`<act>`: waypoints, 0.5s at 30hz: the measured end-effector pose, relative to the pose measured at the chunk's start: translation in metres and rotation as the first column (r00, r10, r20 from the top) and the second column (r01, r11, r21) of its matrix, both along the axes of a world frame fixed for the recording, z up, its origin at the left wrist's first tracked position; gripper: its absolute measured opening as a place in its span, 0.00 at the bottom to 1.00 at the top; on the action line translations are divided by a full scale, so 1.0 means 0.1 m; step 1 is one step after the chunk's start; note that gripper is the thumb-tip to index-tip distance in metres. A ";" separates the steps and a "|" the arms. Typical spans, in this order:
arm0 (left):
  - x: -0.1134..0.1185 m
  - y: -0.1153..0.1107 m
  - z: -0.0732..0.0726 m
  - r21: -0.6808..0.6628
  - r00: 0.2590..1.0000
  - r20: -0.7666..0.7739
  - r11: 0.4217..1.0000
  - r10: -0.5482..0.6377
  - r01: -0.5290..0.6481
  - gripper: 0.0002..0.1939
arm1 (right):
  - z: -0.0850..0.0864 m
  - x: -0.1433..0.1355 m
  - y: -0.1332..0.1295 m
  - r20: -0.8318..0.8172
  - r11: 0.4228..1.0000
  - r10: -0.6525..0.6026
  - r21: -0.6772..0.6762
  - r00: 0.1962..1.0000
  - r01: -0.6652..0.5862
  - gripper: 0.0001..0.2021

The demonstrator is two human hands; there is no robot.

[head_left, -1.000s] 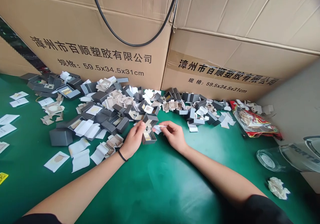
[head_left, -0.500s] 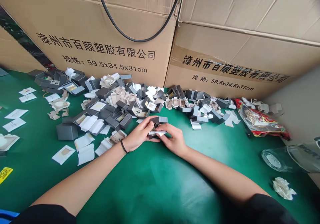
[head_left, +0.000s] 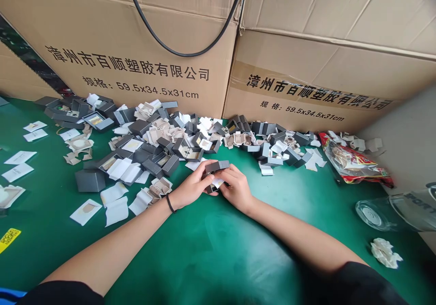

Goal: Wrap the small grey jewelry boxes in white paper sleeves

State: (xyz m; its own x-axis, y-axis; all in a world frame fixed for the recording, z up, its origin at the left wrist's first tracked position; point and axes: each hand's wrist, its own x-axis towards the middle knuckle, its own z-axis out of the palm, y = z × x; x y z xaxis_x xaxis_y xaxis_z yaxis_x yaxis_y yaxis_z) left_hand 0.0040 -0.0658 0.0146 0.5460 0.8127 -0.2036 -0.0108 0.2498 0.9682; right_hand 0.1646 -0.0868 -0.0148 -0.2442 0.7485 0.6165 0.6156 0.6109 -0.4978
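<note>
A small, dark grey, hinged box (head_left: 218, 165) stands open between a person's two bare hands, held over the smooth green worktop (head_left: 204, 259). The left hand (head_left: 191, 190), with a thin black band (head_left: 170, 203) around its wrist, has its fingers closed about the left side of this box, the thumb lying across it. The right hand (head_left: 239, 190) meets the box from the other side, its fingers bent inward and nearly together beside a small white paper-like piece (head_left: 218, 183) at the box's opening. Too much is hidden to tell whether these fingers pinch that piece or only press against it.

Behind the hands, and spreading to both sides, lies a loose heap of similar dark grey boxes (head_left: 139, 127), many of them open, mixed with crumpled white and beige folded inserts (head_left: 131, 172). At the far left lie flat white rectangular cards (head_left: 19, 157) and a yellow label with a black code (head_left: 10, 237). To the right are a red and clear plastic bag (head_left: 352, 159), a see-through round container (head_left: 395, 212) and a crumpled off-white paper ball (head_left: 386, 252). Large brown cardboard cartons (head_left: 136, 32), printed with black characters, line the back; a black cable (head_left: 190, 55) hangs in a loop before them.
</note>
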 end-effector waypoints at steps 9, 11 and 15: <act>-0.02 -0.03 -0.03 0.056 0.998 0.032 0.997 -0.047 0.045 0.30 | 0.00 -0.03 -0.04 -0.002 1.000 -0.018 0.003 1.000 0.018 0.09; -0.02 -0.02 -0.05 0.118 0.998 0.036 0.991 -0.060 0.055 0.32 | -0.01 -0.03 -0.03 0.004 0.999 -0.032 -0.010 0.999 0.032 0.09; -0.03 -0.01 -0.08 0.177 0.996 0.056 0.982 -0.072 0.061 0.33 | -0.01 -0.02 -0.03 0.012 0.999 -0.035 -0.011 0.999 0.035 0.10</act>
